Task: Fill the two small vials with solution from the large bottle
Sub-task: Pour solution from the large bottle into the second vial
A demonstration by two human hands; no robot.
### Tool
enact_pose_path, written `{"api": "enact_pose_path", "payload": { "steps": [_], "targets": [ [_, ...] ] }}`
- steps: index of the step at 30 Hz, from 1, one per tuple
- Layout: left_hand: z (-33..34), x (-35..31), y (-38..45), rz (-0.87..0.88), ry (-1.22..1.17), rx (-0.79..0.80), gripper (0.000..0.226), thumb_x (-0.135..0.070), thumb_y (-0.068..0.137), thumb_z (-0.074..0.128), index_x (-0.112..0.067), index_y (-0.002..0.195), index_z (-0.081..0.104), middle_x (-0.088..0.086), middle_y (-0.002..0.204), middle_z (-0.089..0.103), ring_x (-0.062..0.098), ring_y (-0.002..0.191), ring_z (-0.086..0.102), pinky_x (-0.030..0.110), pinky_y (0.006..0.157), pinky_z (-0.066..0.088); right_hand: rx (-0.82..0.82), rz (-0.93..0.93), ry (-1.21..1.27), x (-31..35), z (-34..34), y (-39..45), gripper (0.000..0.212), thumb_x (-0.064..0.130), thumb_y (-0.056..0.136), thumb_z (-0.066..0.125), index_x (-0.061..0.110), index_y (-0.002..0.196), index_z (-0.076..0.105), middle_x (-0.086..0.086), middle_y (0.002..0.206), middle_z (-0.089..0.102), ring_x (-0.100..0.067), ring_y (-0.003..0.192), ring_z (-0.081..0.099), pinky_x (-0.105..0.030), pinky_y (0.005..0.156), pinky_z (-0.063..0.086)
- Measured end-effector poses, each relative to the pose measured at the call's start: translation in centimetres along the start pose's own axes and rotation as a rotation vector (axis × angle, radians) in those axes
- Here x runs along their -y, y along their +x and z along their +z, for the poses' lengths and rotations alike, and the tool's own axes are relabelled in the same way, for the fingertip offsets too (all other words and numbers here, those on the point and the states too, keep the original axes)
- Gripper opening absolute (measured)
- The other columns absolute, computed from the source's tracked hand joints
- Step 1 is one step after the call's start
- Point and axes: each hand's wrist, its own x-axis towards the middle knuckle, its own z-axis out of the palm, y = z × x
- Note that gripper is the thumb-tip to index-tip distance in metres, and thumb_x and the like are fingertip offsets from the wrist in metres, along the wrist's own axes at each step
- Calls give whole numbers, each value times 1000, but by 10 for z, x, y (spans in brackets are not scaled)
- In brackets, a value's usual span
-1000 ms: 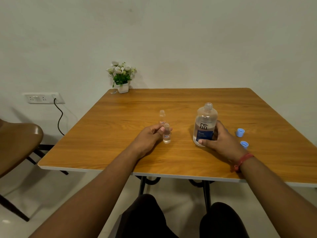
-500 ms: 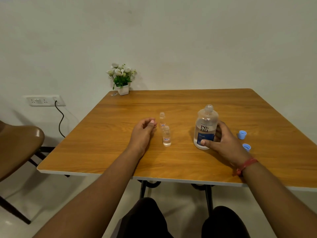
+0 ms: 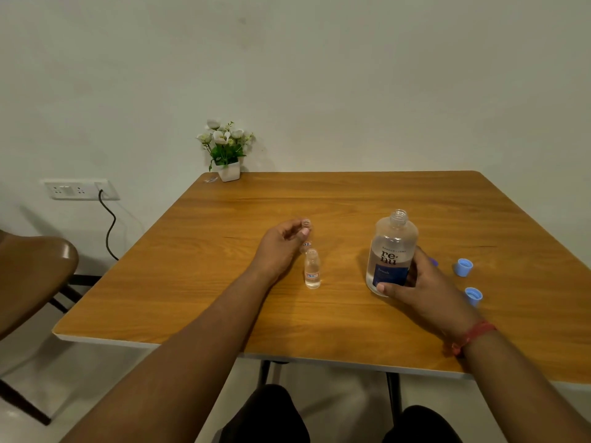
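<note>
The large clear bottle (image 3: 391, 251) with a blue label stands uncapped on the wooden table (image 3: 351, 199). My right hand (image 3: 419, 286) grips its lower part from the right. Two small clear vials stand left of it, both open at the top. The nearer vial (image 3: 312, 270) holds clear liquid and stands free. Just behind it is the farther vial (image 3: 306, 233), which my left hand (image 3: 281, 247) pinches near the neck between thumb and fingers; I cannot tell how full it is.
Two blue caps (image 3: 463, 267) (image 3: 473, 296) lie on the table to the right of my right hand. A small potted plant (image 3: 227, 151) stands at the table's far left corner. A brown chair (image 3: 32, 276) is at the left, beside a wall socket with a cable.
My left hand let go of the nearer vial, moved back and took hold of the farther vial. My right hand has stayed on the large bottle.
</note>
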Motion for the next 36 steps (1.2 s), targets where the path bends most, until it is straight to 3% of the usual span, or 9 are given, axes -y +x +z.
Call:
{"api": "enact_pose_path", "payload": {
  "steps": [5,7,12,16,20,22,28,32,36],
  "targets": [
    [-3,3,1,-34,-44,11,34,-12,97,64,-6,130,64,9,123,71,25,118,65,39,101,54,-14,5,-6,4,2,-1,70,24,73,81,39,128,40,24,112,59,5,102,57,-14,75,45],
    [-5,0,-2,-37,-75,7,29,-13,97,64,-9,125,67,10,122,71,29,118,65,45,102,53,-15,5,-7,6,1,-3,70,24,73,81,39,128,40,23,112,60,5,102,58,-14,75,45],
    [-8,-15,-12,-41,-150,11,26,-13,97,64,-10,123,68,12,121,71,25,112,65,41,92,57,-27,8,-16,12,0,-6,65,20,74,80,37,125,44,22,109,61,12,94,58,-8,68,47],
    [-11,-36,-24,20,-128,8,31,-19,98,63,-10,127,65,6,120,71,15,108,66,22,71,59,-34,-1,-28,16,-1,-7,64,20,73,81,36,123,45,21,108,62,10,94,59,-10,69,47],
    [-16,-58,-30,111,-56,24,33,-33,92,68,-20,122,68,0,118,73,16,115,66,37,102,52,-52,-1,0,21,-5,-5,66,21,72,82,33,127,46,18,115,61,-2,107,57,-16,79,45],
    [-17,-71,-34,133,-58,26,24,-32,93,67,-25,116,69,0,117,74,14,114,67,38,105,50,-61,-16,-16,29,-10,-4,67,24,71,83,35,126,46,15,118,60,-8,112,56,-24,86,46],
    [-15,-112,-46,191,-150,102,16,-25,96,65,-26,111,70,2,113,74,15,107,69,35,86,59,-92,-116,-143,72,-32,-6,70,29,72,82,39,130,44,15,123,56,-10,118,49,-35,98,43],
    [-9,-137,-56,185,-195,154,21,-22,97,64,-17,116,70,8,115,73,17,107,68,42,76,63,-112,-172,-212,98,-48,-9,71,29,73,81,37,133,43,15,119,58,-7,113,52,-26,90,42],
    [-1,-159,-66,195,-200,178,30,-23,97,65,-11,123,68,9,115,73,20,106,70,41,71,63,-106,-218,-258,118,-65,-16,69,26,75,80,37,132,43,21,110,58,-5,107,55,-13,76,41]
  ]
}}
